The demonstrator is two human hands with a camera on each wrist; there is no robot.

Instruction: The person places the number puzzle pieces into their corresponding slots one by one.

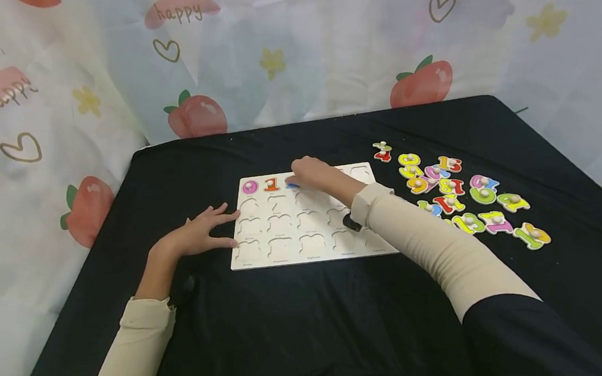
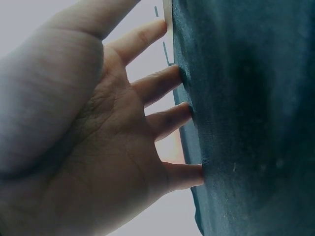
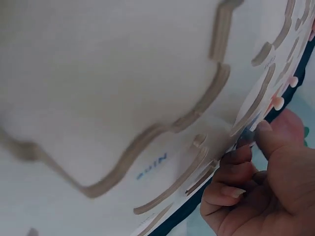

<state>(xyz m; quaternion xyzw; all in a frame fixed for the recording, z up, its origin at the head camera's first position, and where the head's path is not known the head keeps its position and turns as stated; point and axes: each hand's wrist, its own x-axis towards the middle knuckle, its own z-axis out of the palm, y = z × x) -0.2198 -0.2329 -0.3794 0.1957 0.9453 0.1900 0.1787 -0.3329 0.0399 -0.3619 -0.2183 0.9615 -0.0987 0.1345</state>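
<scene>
A white wooden number puzzle board point(image 1: 294, 260) with shallow number-shaped recesses lies on the black cloth. In its top row sit a pink 0 piece point(image 1: 249, 187) and an orange 1 piece point(image 1: 271, 184). Beside the 1, my right hand point(image 1: 310, 172) pinches a blue number piece point(image 1: 291, 185), mostly covered by the fingers; the right wrist view shows thumb and fingertips together there. My left hand point(image 1: 193, 235) rests at the board's left edge, thumb and a finger touching it. Its fingers point(image 2: 162, 120) are spread and fairly straight in the left wrist view.
Several colourful number pieces with knobs lie in a loose cluster right of the board, such as a green and orange one point(image 1: 532, 236) and a red and green one point(image 1: 382, 151). Behind the black table point(image 1: 267, 328) hangs a pale curtain point(image 1: 292, 44) with fruit prints.
</scene>
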